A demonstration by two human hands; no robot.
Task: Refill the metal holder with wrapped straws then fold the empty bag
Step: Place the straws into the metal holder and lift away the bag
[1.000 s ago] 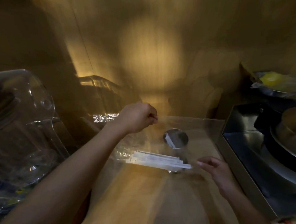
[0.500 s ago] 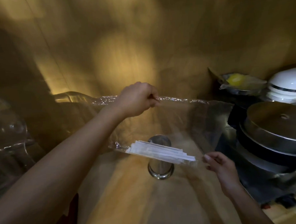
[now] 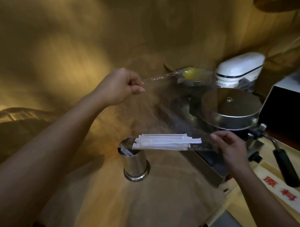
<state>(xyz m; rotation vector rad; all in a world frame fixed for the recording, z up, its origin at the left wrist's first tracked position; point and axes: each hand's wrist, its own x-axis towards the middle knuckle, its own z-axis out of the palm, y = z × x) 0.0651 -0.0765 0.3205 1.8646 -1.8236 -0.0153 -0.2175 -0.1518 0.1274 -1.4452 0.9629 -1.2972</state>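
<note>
On the wooden bench (image 3: 101, 202), lit in warm patches and dim elsewhere, a metal holder (image 3: 135, 163) stood upright near the middle, with a few wrapped straws already leaning inside it. Above it a clear plastic bag (image 3: 164, 110) was stretched between two hands. The left hand (image 3: 121, 86) was raised, its grip closed in a fist around the bag's upper edge. The right hand (image 3: 229, 147) was lower and to the right, its fingers pinched on the bag's lower corner. A bundle of white wrapped straws (image 3: 166, 142) lay almost level along the bottom of the bag, its left end over the holder's mouth; whether it touched the rim could not be told.

The wall behind was the same golden-brown wood, blurred and mottled with light. To the right of the bench sat a round metal lid (image 3: 232, 105) on a dark machine, a white appliance (image 3: 239, 68) behind it, and a bowl with something yellow (image 3: 190, 73) seen partly through the plastic. A black handle (image 3: 286, 167) angled down at the far right, beside a white label with red characters (image 3: 282, 189).
</note>
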